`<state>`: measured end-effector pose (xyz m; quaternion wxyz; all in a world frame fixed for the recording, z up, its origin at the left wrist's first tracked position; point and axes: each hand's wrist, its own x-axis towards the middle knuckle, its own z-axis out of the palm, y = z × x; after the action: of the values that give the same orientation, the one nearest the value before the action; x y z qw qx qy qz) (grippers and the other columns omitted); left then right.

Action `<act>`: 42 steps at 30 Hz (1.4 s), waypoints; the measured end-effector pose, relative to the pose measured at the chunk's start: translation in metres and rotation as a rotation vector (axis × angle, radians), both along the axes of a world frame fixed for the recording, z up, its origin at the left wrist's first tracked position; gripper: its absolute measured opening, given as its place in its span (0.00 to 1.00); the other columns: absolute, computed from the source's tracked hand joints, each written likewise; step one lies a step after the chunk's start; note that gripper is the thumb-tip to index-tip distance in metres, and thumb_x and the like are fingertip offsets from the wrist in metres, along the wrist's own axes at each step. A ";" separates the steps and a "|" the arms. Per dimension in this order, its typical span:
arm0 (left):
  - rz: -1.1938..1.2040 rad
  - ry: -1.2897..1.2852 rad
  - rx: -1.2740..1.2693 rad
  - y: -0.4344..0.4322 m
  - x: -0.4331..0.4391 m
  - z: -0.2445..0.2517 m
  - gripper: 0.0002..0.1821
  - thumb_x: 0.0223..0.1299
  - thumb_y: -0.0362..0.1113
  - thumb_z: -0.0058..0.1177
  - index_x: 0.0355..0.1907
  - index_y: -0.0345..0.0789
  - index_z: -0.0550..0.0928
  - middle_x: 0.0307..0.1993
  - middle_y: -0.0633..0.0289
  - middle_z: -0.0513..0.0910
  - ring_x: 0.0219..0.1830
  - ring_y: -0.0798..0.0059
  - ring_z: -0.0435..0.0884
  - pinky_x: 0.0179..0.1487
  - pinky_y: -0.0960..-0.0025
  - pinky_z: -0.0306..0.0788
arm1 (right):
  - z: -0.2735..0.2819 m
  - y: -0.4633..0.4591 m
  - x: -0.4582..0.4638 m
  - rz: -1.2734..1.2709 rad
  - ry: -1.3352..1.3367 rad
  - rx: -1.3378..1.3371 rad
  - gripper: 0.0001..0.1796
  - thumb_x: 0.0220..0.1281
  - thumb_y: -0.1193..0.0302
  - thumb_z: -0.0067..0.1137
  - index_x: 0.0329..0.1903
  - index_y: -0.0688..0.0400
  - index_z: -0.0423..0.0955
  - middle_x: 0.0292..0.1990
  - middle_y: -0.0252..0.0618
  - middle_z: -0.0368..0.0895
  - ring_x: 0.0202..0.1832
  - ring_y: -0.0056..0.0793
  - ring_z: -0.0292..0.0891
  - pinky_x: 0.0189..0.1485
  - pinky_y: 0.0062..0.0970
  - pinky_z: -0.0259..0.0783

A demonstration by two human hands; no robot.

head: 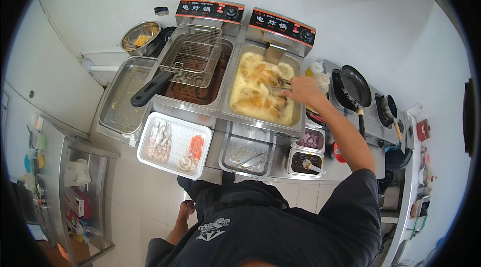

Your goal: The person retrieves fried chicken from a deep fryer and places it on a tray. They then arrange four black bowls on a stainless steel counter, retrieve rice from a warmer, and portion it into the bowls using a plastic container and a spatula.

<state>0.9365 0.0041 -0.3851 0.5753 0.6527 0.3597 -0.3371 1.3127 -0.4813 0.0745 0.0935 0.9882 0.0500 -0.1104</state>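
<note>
My right hand (303, 89) grips metal tongs (276, 87), their tips over the frothing oil (244, 79) of the right-hand electric fryer (301, 111). Golden battered pieces (259, 103) float there, partly hidden by foam. My left hand (186, 209) hangs low by my side with fingers curled; its palm is hidden. In front of me, a white plastic tray (175, 172) carries flour-dusted shrimp (160, 141), orange-red pieces (196, 148) and pale coated pieces (187, 163). Over the left-hand fryer (188, 102), whose oil is dark and still, rests a wire fry basket (191, 54) with a black handle (152, 89).
A steel pan (123, 128) and a mixing bowl (131, 50) stand left. A shallow steel pan (246, 146) holds crumbs. Right of it are tubs of chopped purple onion (309, 140) and dark sauce (299, 161). Squeeze bottles (322, 80) and a frying pan (355, 86) stand beyond my forearm.
</note>
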 end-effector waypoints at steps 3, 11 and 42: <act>0.120 -0.003 -0.021 -0.004 0.004 0.014 0.11 0.69 0.33 0.48 0.47 0.30 0.81 0.22 0.62 0.78 0.19 0.76 0.74 0.20 0.73 0.65 | 0.001 -0.004 0.004 0.075 -0.074 -0.019 0.30 0.59 0.45 0.64 0.43 0.63 0.81 0.35 0.53 0.85 0.43 0.50 0.83 0.45 0.44 0.77; 0.068 0.070 -0.056 0.005 -0.006 0.002 0.11 0.69 0.32 0.49 0.47 0.31 0.81 0.25 0.60 0.80 0.20 0.76 0.75 0.21 0.74 0.67 | 0.031 -0.028 0.002 0.195 -0.174 -0.218 0.25 0.59 0.49 0.65 0.42 0.59 0.81 0.37 0.48 0.85 0.43 0.46 0.84 0.44 0.42 0.78; 0.207 0.076 -0.139 0.011 -0.025 -0.024 0.10 0.69 0.33 0.48 0.47 0.31 0.80 0.26 0.58 0.79 0.21 0.73 0.75 0.21 0.71 0.67 | 0.032 -0.057 0.039 0.383 -0.092 -0.277 0.32 0.52 0.51 0.71 0.53 0.57 0.76 0.36 0.42 0.85 0.42 0.45 0.83 0.43 0.42 0.77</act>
<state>0.9117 0.0155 -0.4086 0.6370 0.5574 0.4224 -0.3243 1.3516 -0.5381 0.1065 0.2497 0.9424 0.2165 -0.0513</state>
